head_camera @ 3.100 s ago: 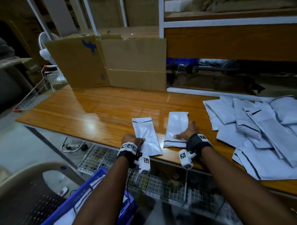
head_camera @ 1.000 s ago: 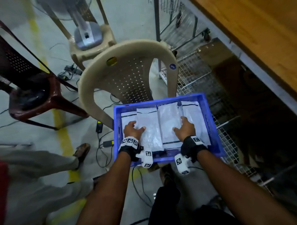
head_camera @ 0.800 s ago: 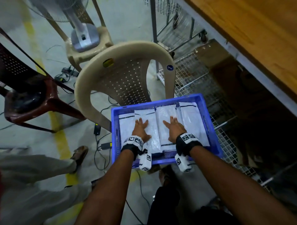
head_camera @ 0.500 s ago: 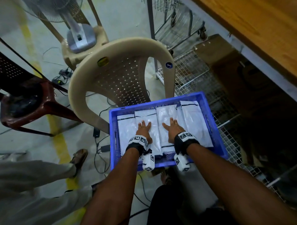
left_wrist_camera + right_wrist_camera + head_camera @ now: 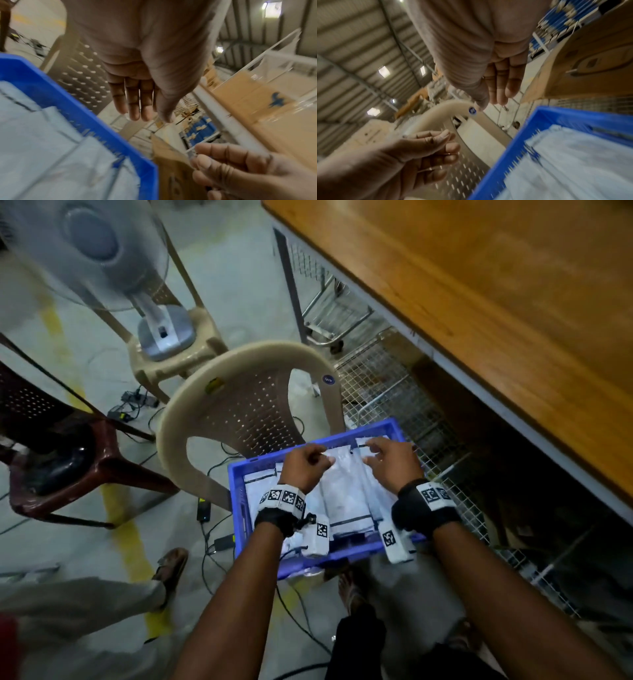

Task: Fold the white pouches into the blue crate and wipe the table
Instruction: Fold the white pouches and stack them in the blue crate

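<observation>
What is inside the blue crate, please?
The blue crate holds white pouches lying flat side by side. Both wrists hide part of them, and whatever lies under the top layer is covered.

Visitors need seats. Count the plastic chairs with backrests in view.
2. A beige perforated plastic chair stands behind the blue plastic crate; a dark red plastic chair stands far left. More may lie out of frame.

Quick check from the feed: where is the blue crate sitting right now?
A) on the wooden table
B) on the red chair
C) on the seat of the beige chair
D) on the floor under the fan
C: the blue crate rests on the beige chair, its backrest just beyond the crate's far wall, beside the wooden table.
</observation>
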The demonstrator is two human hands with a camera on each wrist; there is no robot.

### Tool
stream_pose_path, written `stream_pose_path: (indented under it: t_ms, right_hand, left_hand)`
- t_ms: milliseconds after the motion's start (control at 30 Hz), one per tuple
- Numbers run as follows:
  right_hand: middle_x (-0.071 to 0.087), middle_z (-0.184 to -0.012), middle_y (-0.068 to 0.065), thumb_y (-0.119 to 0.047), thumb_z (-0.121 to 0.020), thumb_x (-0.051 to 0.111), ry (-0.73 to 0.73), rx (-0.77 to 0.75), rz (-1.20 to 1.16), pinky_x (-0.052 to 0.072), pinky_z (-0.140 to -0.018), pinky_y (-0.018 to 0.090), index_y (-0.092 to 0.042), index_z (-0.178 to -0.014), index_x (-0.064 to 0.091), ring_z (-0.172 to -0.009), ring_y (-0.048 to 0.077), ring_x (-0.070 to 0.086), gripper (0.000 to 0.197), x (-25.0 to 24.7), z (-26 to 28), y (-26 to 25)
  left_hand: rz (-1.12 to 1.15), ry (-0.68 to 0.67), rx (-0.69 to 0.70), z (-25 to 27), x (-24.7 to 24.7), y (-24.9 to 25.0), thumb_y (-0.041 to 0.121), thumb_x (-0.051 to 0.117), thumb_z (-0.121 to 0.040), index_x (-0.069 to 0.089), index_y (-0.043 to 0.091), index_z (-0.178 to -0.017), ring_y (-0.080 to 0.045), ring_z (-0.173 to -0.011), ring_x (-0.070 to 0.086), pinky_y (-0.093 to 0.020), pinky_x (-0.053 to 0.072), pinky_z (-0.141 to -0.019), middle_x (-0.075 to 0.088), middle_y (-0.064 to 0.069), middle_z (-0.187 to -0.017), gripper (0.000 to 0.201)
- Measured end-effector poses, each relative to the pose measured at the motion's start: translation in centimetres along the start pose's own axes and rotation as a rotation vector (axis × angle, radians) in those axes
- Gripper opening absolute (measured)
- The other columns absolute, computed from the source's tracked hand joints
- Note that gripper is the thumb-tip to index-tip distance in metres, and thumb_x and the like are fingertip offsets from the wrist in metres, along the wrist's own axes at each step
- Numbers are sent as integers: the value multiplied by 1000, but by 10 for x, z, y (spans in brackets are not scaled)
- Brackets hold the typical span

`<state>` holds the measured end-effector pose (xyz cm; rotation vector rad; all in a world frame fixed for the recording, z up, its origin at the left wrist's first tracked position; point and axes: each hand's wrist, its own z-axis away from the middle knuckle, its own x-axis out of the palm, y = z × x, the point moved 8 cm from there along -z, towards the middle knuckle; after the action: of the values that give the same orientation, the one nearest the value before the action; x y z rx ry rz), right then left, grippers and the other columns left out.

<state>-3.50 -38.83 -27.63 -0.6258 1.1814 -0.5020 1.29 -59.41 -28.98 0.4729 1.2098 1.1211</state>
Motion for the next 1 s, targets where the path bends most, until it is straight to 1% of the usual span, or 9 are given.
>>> stream_pose_path:
  t_ms: [100, 233, 300, 500, 633, 700, 767, 867, 1000]
  right_hand:
    - [74, -95, 5, -14, -83, 74, 177, -7, -151, 50, -80, 18, -13, -110, 72, -81, 9, 65, 27, -87, 25, -9]
    - [71, -82, -4, -19, -84, 73, 385, 3, -264, 52, -70, 12, -18, -102, 72, -69, -5, 63, 18, -191, 68, 5]
    - [70, -81, -7, -21, -85, 74, 488, 29, -287, 52, -71, 13, -21, -102, 73, -68, -9, 61, 17, -239, 91, 20]
    - [70, -90, -3, -30, -86, 73, 686, 158, -325, 54, -77, 25, -20, -106, 72, -82, 7, 66, 22, -339, 164, 94]
    - [66, -90, -4, -29, -87, 72, 829, 278, -286, 44, -66, 16, -16, -107, 71, -78, 6, 60, 23, -391, 232, 156]
    - [68, -92, -1, -31, -87, 72, 896, 342, -274, 46, -71, 22, -15, -106, 71, -84, 11, 63, 25, -410, 268, 192]
    - [72, -96, 2, -32, -86, 73, 959, 392, -248, 51, -78, 28, -17, -106, 73, -91, 16, 67, 25, -426, 302, 225]
    - [74, -96, 0, -34, -83, 74, 1044, 487, -205, 50, -83, 26, -21, -101, 74, -93, 16, 67, 22, -447, 347, 269]
    - [75, -92, -1, -34, -79, 75, 1108, 567, -210, 52, -86, 29, -22, -98, 74, -92, 16, 68, 22, -467, 388, 311]
  left_hand:
    - [142, 25, 104, 9, -1, 72, 23, 79, -80, 72, 13, -102, -16, -77, 69, -31, 58, -79, 75, -10, -85, 25]
    - [244, -27, 244, 26, 21, 170, 12, 75, -87, 72, 5, -103, -7, -76, 69, -20, 56, -76, 74, -12, -89, 18]
    - [292, -74, 296, 34, 44, 212, 14, 76, -86, 73, 8, -100, -17, -85, 70, -27, 58, -80, 74, -15, -92, 15]
    - [226, -285, 425, 66, 153, 310, 28, 78, -84, 71, 17, -94, -25, -88, 72, -37, 59, -80, 75, -14, -91, 16]
    - [135, -444, 446, 95, 249, 341, 22, 77, -86, 72, 5, -97, -23, -77, 69, -28, 53, -59, 73, -15, -88, 20]
    - [102, -535, 408, 113, 297, 347, 19, 77, -86, 71, 3, -98, -21, -68, 65, -23, 52, -53, 69, -13, -84, 21]
    - [99, -582, 352, 131, 336, 347, 20, 79, -84, 70, 5, -97, -18, -60, 66, -34, 56, -57, 71, -15, -83, 23]
    - [13, -575, 389, 153, 380, 350, 26, 81, -80, 72, 10, -93, -9, -56, 67, -33, 57, -67, 75, -11, -78, 22]
    - [30, -546, 345, 166, 419, 358, 28, 84, -71, 73, 15, -81, -24, -77, 73, -48, 61, -79, 75, -6, -74, 20]
